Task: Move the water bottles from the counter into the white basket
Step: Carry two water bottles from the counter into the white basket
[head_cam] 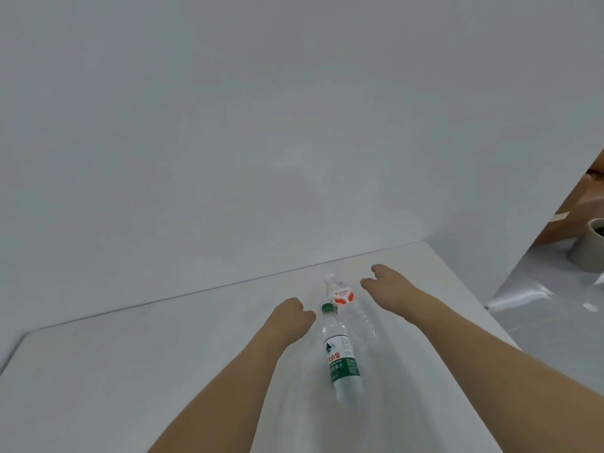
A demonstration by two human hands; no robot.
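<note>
A bare, makeshift workspace rather than a lived-in room: a plain white counter [130,371] meets a blank white wall [228,125] with no fittings or decoration. At the right edge, a brown cardboard box [585,204] patched with tape stands beside a roll of packing tape [586,246] on a sheet of glossy plastic film [539,305], suggesting a storage or staging area.

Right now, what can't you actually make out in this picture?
- White basket: nowhere in the head view, so its place is unknown.
- Green-capped bottle: small label print, too blurred to read.
- Red-labelled bottle: clear body fades into the white counter.
- Left hand and right hand: fingers curl away, grip unclear.
- Grey cup: cut off by the right edge.
</note>
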